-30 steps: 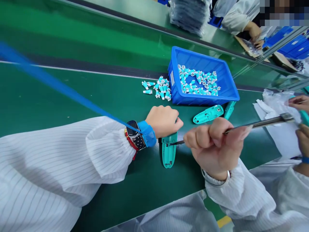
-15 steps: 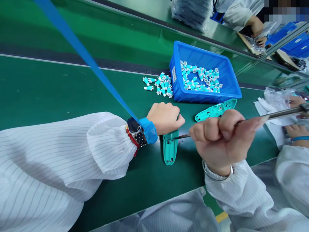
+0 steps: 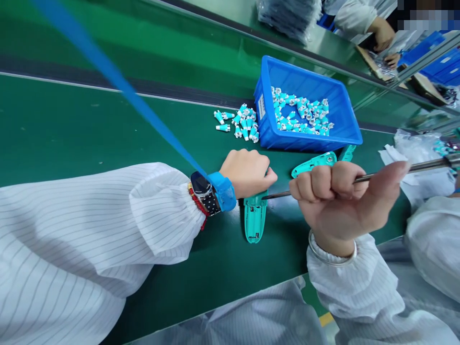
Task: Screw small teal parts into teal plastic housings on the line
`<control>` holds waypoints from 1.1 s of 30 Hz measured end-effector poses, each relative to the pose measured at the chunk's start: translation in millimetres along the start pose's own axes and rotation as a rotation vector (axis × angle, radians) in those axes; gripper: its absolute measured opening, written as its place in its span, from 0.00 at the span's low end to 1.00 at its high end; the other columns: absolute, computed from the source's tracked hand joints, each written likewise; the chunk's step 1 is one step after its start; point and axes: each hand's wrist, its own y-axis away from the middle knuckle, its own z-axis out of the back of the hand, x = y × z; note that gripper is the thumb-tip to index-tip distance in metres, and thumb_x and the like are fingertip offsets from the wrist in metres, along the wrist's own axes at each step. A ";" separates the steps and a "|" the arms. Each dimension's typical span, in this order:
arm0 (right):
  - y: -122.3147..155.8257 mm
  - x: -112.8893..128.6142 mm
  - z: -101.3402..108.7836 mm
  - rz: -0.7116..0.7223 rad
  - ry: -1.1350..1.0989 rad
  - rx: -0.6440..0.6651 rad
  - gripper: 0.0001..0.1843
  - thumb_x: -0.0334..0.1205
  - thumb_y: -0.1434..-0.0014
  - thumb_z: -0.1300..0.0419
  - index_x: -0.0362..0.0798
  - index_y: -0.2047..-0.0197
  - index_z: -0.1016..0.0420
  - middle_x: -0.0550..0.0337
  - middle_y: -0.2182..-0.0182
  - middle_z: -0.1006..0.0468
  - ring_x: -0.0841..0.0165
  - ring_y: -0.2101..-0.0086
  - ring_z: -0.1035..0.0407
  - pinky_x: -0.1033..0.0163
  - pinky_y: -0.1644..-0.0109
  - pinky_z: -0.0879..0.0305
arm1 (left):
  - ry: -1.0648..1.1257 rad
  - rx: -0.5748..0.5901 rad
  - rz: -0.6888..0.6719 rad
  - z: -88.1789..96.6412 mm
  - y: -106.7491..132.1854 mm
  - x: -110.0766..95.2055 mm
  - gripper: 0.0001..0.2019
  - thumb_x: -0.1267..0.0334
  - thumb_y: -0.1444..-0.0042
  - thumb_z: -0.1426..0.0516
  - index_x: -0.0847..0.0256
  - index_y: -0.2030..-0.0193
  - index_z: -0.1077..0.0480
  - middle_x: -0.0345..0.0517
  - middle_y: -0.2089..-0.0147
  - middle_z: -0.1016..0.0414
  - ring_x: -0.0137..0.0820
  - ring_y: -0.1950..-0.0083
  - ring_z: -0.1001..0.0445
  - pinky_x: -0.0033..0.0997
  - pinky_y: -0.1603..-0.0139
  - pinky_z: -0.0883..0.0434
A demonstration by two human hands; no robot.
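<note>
1. Head camera is looking forward and down from the wearer's head, at close range to the green table (image 3: 64, 129).
2. Right hand (image 3: 341, 201) is showing larger, right of centre, than left hand (image 3: 247, 171), mid-frame.
3. View is sitting tilted: table's far edge (image 3: 72, 85) is sloping down toward frame right.
4. Co-worker's sleeve (image 3: 354, 19) is showing small, upper right.

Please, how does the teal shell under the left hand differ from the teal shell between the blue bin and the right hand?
The held shell is gripped by the left hand; the loose shell lies ungripped. The held shell runs nearly vertically in the picture; the loose shell slants. The metal tool has its tip at the held shell, not the loose shell. Both are teal and round-ended.
</note>
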 end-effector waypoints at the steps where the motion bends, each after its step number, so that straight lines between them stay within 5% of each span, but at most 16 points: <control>1: -0.5 0.9 1.5 -0.015 0.003 0.019 0.30 0.55 0.40 0.52 0.47 0.82 0.62 0.68 0.85 0.61 0.77 0.85 0.62 0.66 0.81 0.60 | 0.002 0.002 0.000 0.0 0.0 0.0 0.18 0.59 0.46 0.56 0.64 0.71 0.28 0.56 0.69 0.24 0.42 0.67 0.27 0.34 0.74 0.48; 7: -1.8 4.0 2.9 -0.069 -0.056 0.134 0.26 0.47 0.38 0.54 0.47 0.82 0.62 0.68 0.86 0.63 0.76 0.86 0.66 0.66 0.83 0.62 | -0.010 -0.013 -0.005 -0.6 0.4 0.2 0.18 0.58 0.46 0.56 0.64 0.70 0.28 0.55 0.69 0.24 0.43 0.67 0.27 0.33 0.74 0.49; 21: 1.4 -6.6 -12.8 0.021 0.040 0.052 0.27 0.49 0.38 0.51 0.47 0.82 0.59 0.69 0.85 0.62 0.78 0.87 0.63 0.68 0.84 0.63 | -0.013 -0.001 0.021 -2.0 1.0 -1.6 0.17 0.58 0.46 0.55 0.63 0.71 0.29 0.54 0.71 0.25 0.42 0.67 0.27 0.33 0.75 0.50; 30: 9.4 -14.1 -13.7 0.079 0.061 0.128 0.25 0.48 0.38 0.51 0.48 0.82 0.55 0.70 0.87 0.59 0.77 0.87 0.60 0.66 0.84 0.62 | 0.017 -0.010 0.037 -2.0 2.4 -1.5 0.17 0.59 0.46 0.55 0.64 0.71 0.28 0.55 0.69 0.25 0.41 0.65 0.27 0.33 0.72 0.46; 33: 9.8 -10.9 -16.1 0.065 0.038 0.046 0.25 0.47 0.39 0.49 0.48 0.82 0.55 0.70 0.87 0.59 0.77 0.87 0.61 0.66 0.84 0.63 | 0.013 0.008 0.042 -2.6 0.4 -0.7 0.18 0.57 0.47 0.55 0.64 0.70 0.27 0.53 0.68 0.25 0.41 0.65 0.27 0.33 0.71 0.43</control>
